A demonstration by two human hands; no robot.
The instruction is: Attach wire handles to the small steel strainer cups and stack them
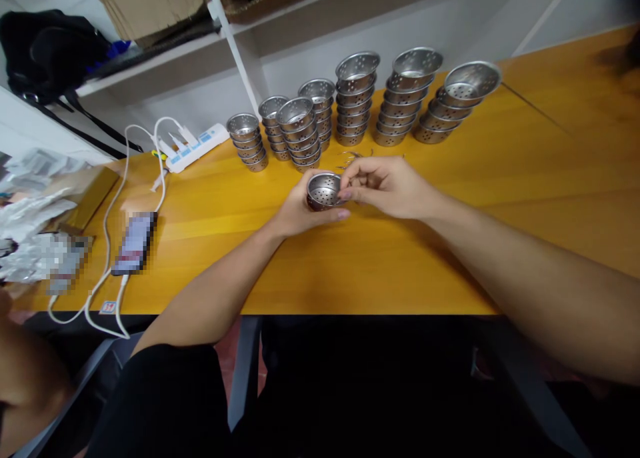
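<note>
My left hand point(300, 215) is wrapped around a small perforated metal cup point(323, 189), held just above the yellow wooden table point(400, 258). My right hand point(385, 185) meets it from the right, its fingers curled and pinched at the cup's rim; whatever sits between the fingertips is too small to make out. A few thin wire pieces point(356, 155) lie on the table just behind my hands. Behind them stand several stacks of the same metal cups point(355, 101).
A white power strip point(193, 148) with cables lies at the back left, and a phone point(135, 243) on a cable lies near the front left. Crumpled plastic bags point(30, 225) pile at the left edge. White shelves with cardboard boxes point(150, 5) stand behind the table.
</note>
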